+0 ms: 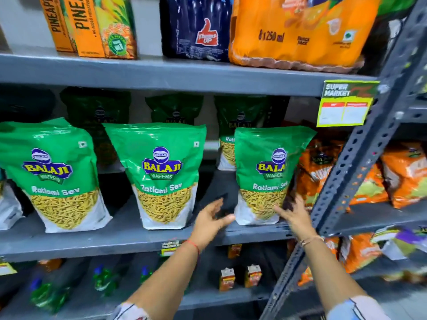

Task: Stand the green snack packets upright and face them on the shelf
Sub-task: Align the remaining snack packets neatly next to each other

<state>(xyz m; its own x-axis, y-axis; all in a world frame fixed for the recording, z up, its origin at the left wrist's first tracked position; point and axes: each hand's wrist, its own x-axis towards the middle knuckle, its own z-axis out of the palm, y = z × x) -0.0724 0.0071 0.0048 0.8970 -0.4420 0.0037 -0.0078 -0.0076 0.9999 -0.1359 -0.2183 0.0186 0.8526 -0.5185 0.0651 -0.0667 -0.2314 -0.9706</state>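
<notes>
Three green Balaji Ratlami Sev packets stand upright at the front of the grey middle shelf (pixel 120 241): a left packet (pixel 55 174), a middle packet (pixel 161 174) and a right packet (pixel 265 174). More green packets (pixel 231 125) stand in shadow behind them. My left hand (pixel 211 224) is open just left of the right packet's lower corner, thumb close to it. My right hand (pixel 294 215) is open at that packet's lower right side, fingers spread and touching or nearly touching it. Neither hand grips anything.
Orange snack packets (pixel 321 172) sit right of the green ones, behind a slanted grey perforated upright (pixel 360 144). Juice cartons (pixel 92 26), a cola pack (pixel 198 28) and an orange drink pack (pixel 298 31) fill the shelf above. A yellow price tag (pixel 344 105) hangs there. Bottles and small cartons occupy the lower shelf.
</notes>
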